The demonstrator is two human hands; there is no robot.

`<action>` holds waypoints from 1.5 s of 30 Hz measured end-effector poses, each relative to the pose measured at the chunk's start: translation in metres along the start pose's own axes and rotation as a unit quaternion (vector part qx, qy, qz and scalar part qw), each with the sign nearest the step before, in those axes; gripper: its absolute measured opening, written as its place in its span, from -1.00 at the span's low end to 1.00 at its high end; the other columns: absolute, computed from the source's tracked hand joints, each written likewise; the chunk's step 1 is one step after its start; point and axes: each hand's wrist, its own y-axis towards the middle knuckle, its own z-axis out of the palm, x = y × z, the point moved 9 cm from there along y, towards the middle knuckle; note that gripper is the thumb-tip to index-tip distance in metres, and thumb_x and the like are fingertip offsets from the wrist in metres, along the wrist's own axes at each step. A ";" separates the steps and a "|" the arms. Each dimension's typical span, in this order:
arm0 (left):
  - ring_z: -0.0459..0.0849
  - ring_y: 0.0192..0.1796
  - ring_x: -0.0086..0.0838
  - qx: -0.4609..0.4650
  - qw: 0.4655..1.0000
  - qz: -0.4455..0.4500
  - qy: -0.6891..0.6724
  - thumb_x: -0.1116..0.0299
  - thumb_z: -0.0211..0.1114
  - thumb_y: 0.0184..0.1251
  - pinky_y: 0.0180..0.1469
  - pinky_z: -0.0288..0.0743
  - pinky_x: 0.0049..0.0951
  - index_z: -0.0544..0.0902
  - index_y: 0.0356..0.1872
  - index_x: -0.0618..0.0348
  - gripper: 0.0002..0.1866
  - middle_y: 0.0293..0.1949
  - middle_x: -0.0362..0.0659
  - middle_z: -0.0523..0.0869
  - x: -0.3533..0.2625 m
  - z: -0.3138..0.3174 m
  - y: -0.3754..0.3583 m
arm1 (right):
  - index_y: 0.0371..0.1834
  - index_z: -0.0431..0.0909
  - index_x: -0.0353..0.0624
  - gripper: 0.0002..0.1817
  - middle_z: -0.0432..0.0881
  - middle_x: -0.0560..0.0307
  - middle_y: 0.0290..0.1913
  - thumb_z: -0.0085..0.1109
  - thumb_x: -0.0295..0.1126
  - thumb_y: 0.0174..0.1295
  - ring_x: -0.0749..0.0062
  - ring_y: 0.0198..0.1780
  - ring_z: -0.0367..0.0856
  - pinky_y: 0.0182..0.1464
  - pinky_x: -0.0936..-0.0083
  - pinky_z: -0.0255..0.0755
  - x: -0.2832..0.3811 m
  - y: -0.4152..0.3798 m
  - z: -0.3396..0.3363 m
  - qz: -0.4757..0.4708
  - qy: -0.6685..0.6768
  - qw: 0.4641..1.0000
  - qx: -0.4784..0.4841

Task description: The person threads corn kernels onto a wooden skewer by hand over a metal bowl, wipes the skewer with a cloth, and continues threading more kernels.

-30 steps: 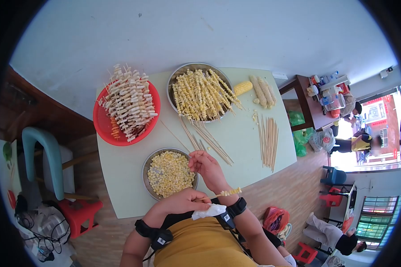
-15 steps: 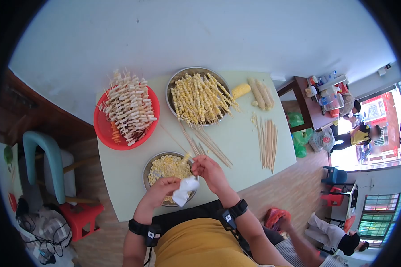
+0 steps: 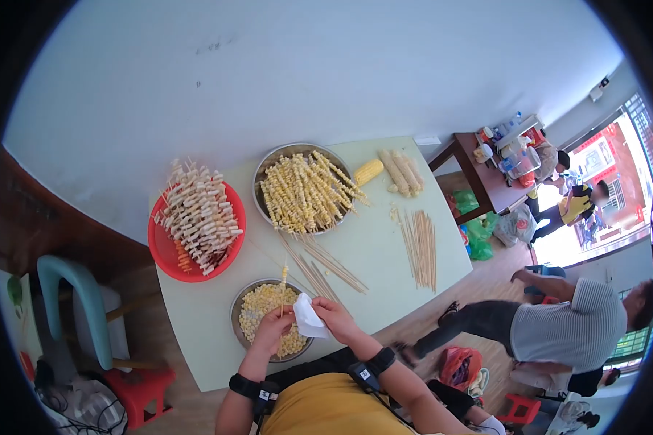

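Note:
My left hand (image 3: 272, 332) is closed around a thin wooden skewer (image 3: 283, 291), held upright with a few corn kernels near its top. A white tissue (image 3: 310, 319) sits between my hands, pinched by the closed fingers of my right hand (image 3: 335, 320); its far edge meets my left fingertips. Below both hands, a steel bowl (image 3: 235, 319) holds loose yellow corn kernels (image 3: 257, 303). Beyond it lie bare skewers (image 3: 334, 264), and a larger steel bowl (image 3: 256, 190) is piled with corn-threaded skewers (image 3: 305, 188).
At the left, a red basin (image 3: 161, 250) holds skewers of pale pieces (image 3: 199, 210). A corn cob (image 3: 368, 172), stripped cobs (image 3: 401, 172) and more bare skewers (image 3: 419, 250) lie on the table's right. A person in a striped shirt (image 3: 566, 326) stands off to the right.
The skewer has gone from my right hand's side to my left hand, and the tissue from my left hand to my right. The view has shifted; a person in stripes now stands at right.

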 end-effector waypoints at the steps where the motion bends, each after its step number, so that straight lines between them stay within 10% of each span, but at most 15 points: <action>1: 0.27 -0.63 -0.79 -0.025 0.999 0.001 0.021 0.39 0.16 0.17 -0.59 0.07 -0.75 0.54 -0.22 0.20 -0.82 -0.51 -0.36 0.52 -0.003 0.004 -0.003 | -0.24 0.46 -0.14 -0.82 0.47 0.36 -0.41 -0.08 -0.30 0.24 0.74 -0.38 0.39 -0.31 0.75 0.28 -0.001 0.000 -0.007 -0.004 0.000 1.000 0.000; 10: 0.11 -0.69 -0.75 -0.064 0.997 0.012 0.039 0.24 -0.04 0.33 -0.62 -0.02 -0.71 0.50 -0.23 0.25 -0.72 -0.69 -0.43 0.21 -0.016 -0.015 -0.014 | 0.01 0.31 -0.19 -0.65 0.52 0.13 -0.32 -0.12 -0.26 0.22 0.48 -0.31 0.52 -0.26 0.57 0.40 0.022 0.020 -0.151 -0.027 0.191 0.954 -0.228; 16: 0.35 -0.47 -0.70 -0.080 0.992 0.025 0.096 0.16 -0.15 0.37 -0.42 0.19 -0.71 0.50 -0.12 0.18 -0.65 -0.54 -0.37 0.42 -0.017 -0.022 -0.017 | -0.04 0.39 -0.17 -0.68 0.54 0.17 -0.32 -0.06 -0.23 0.22 0.56 -0.35 0.51 -0.26 0.63 0.40 -0.001 0.016 -0.042 -0.004 -0.070 0.998 -0.004; 18: 0.42 -0.11 -0.64 -0.138 0.976 0.091 0.142 0.15 -0.15 0.37 -0.10 0.27 -0.62 0.46 0.01 0.14 -0.62 -0.19 -0.29 0.54 -0.028 -0.023 -0.017 | -0.07 0.41 -0.22 -0.69 0.55 0.16 -0.31 -0.08 -0.24 0.24 0.57 -0.30 0.52 -0.25 0.64 0.40 -0.010 0.014 0.003 -0.009 -0.094 0.993 0.072; 24: 0.35 0.09 -0.55 -0.098 0.983 0.148 0.052 0.17 -0.11 0.35 0.10 0.19 -0.55 0.40 0.10 0.14 -0.60 0.03 -0.21 0.47 -0.033 -0.005 -0.007 | -0.15 0.44 -0.22 -0.75 0.55 0.21 -0.34 0.03 -0.31 0.19 0.60 -0.36 0.49 -0.29 0.69 0.37 0.000 0.018 0.054 -0.054 -0.118 0.983 0.127; 31: 0.44 -0.04 -0.52 -0.076 0.982 0.132 0.108 0.24 -0.07 0.34 0.04 0.27 -0.55 0.48 0.01 0.19 -0.66 -0.02 -0.20 0.51 -0.030 0.002 -0.007 | -0.21 0.46 -0.21 -0.78 0.52 0.25 -0.46 0.07 -0.32 0.15 0.66 -0.47 0.45 -0.36 0.73 0.35 0.000 0.022 0.040 -0.029 -0.128 0.986 0.100; 34: 0.48 -0.11 -0.44 -0.112 0.893 0.270 0.343 0.25 -0.02 0.31 -0.03 0.31 -0.53 0.54 -0.06 0.17 -0.69 -0.14 -0.13 0.56 -0.047 -0.004 -0.015 | -0.26 0.46 -0.21 -0.79 0.51 0.26 -0.52 0.05 -0.30 0.16 0.65 -0.53 0.43 -0.43 0.73 0.34 0.009 0.014 0.022 0.028 -0.149 0.987 0.046; 41: 0.54 -0.25 -0.38 0.109 0.828 0.108 0.539 0.29 0.10 0.20 -0.18 0.38 -0.50 0.60 -0.20 0.14 -0.77 -0.37 -0.06 0.59 -0.007 0.021 -0.028 | -0.33 0.47 -0.24 -0.71 0.49 0.22 -0.64 -0.05 -0.19 0.23 0.64 -0.64 0.41 -0.58 0.73 0.29 0.002 0.001 -0.012 -0.001 -0.060 0.998 0.006; 45: 0.57 -0.33 -0.37 -0.108 0.842 0.146 0.508 0.31 0.21 0.07 -0.27 0.43 -0.47 0.59 -0.29 0.15 -0.80 -0.41 -0.10 0.58 -0.026 -0.060 -0.034 | -0.37 0.45 -0.20 -0.76 0.47 0.22 -0.67 -0.01 -0.23 0.21 0.63 -0.69 0.38 -0.59 0.73 0.28 0.017 -0.011 -0.053 -0.051 0.027 0.989 -0.137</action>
